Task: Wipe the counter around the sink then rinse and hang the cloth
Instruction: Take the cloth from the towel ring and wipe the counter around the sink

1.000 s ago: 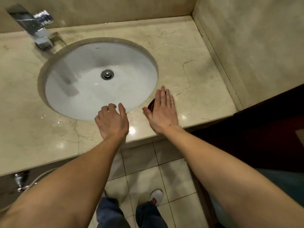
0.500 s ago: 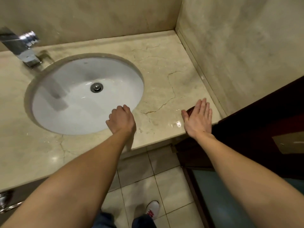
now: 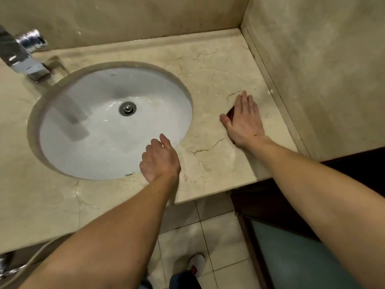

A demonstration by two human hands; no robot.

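- Right hand: had moved away from the front right corner of the worktop toward its back edge, taking the cloth with it. It lay flat, fingers straight and together, thumb out to the side, palm pressing on the cloth.
- Cloth: dark red, almost wholly covered by the right hand, with only a small part showing between thumb and forefinger. It lay on the right part of the worktop, between the sink and the right wall and well back from the front edge.
- Left hand: stayed at the front rim of the sink. Fingers were bent loosely downward over the rim, thumb pointing into the bowl, nothing held.
- Sink: white oval bowl set below the worktop, left of centre, with a metal drain in its middle and wet streaks beside the drain.
- Tap: chrome, at the back left of the worktop, spout angled over the sink.
- Worktop: beige marble with dark cracks, wet sheen between the sink and the right hand.
- Floor: pale tiles below the front edge.
- Shoe: white with red marks, on the floor.
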